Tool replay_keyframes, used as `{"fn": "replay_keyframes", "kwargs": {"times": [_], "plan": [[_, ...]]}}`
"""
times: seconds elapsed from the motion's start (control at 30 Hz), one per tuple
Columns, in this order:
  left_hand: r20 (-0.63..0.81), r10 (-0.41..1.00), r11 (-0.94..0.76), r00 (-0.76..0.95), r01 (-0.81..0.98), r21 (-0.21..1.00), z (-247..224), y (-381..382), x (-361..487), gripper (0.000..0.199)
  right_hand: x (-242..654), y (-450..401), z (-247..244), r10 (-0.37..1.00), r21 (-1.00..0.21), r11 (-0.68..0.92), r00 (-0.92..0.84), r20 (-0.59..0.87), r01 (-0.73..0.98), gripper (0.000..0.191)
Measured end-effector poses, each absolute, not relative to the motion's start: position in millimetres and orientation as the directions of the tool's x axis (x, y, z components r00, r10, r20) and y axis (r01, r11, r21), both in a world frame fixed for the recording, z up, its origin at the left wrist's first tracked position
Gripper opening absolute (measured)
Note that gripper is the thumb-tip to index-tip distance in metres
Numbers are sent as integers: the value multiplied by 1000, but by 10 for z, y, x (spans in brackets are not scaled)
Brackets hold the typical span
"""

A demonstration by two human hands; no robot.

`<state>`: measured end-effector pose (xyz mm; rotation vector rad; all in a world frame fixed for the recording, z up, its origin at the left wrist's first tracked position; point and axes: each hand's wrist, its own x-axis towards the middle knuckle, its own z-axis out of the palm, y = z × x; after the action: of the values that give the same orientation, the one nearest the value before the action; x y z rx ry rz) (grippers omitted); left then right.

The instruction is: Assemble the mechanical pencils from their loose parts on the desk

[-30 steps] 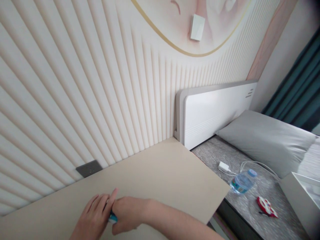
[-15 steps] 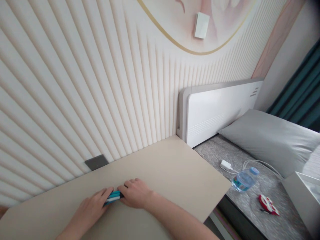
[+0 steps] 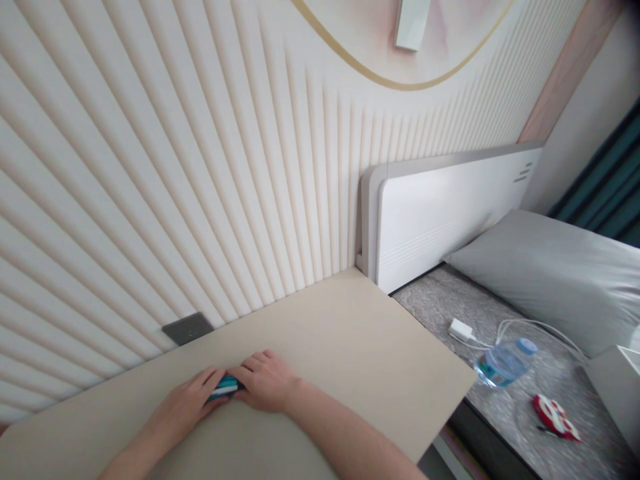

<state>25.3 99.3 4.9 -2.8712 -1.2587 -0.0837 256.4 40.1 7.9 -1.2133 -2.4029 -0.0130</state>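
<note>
A small bundle of blue and white pens (image 3: 225,388) lies low over the beige tabletop (image 3: 345,333), mostly covered by my fingers. My left hand (image 3: 193,395) is closed around its left end. Around the right end, my right hand (image 3: 263,381) is closed too, with its fingers bent over the dark tips. Only the middle of the bundle shows between the two hands, which almost meet.
A dark socket plate (image 3: 188,328) sits on the ribbed wall behind the table. To the right, the bed (image 3: 435,313) bears a water bottle (image 3: 506,363), a white charger (image 3: 461,331) with cable, a red-and-white item (image 3: 555,417), a pillow (image 3: 555,273) and a white box (image 3: 617,387).
My hands have drawn a little closer together, so less of the pens shows between them. The whole view has shifted slightly with my head.
</note>
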Motion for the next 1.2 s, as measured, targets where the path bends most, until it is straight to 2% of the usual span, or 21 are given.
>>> {"fn": "replay_keyframes", "kwargs": {"times": [0.2,0.37,0.47,0.57,0.73,0.83,0.93,1.07,1.2], "plan": [[130,670,-733,731,679,-36,-1,1096,192,37,2566,398,53,773,-212,596,-481,414,775,43],[121,644,-742,756,655,-144,-151,1127,51,30,2597,368,70,784,-211,576,-460,418,790,31],[99,634,-748,767,640,-175,-217,1103,-32,35,2594,357,60,764,-201,607,-495,415,769,35],[87,661,-731,745,666,-149,-158,1024,-43,42,2546,373,25,741,-186,639,-534,407,746,42],[107,735,-670,670,741,-38,28,871,32,32,2357,457,-15,742,-182,640,-538,401,747,36],[201,754,-643,625,765,35,2,814,54,39,2222,504,11,771,-205,607,-506,387,767,35],[319,799,-561,509,823,93,-94,741,70,43,2140,497,56,783,-247,598,-492,380,762,38],[314,834,-504,455,858,96,-141,604,92,34,2144,431,82,755,-293,648,-541,370,703,47],[304,833,-508,462,856,93,-101,521,57,34,2164,410,68,768,-331,639,-547,333,695,41]]}}
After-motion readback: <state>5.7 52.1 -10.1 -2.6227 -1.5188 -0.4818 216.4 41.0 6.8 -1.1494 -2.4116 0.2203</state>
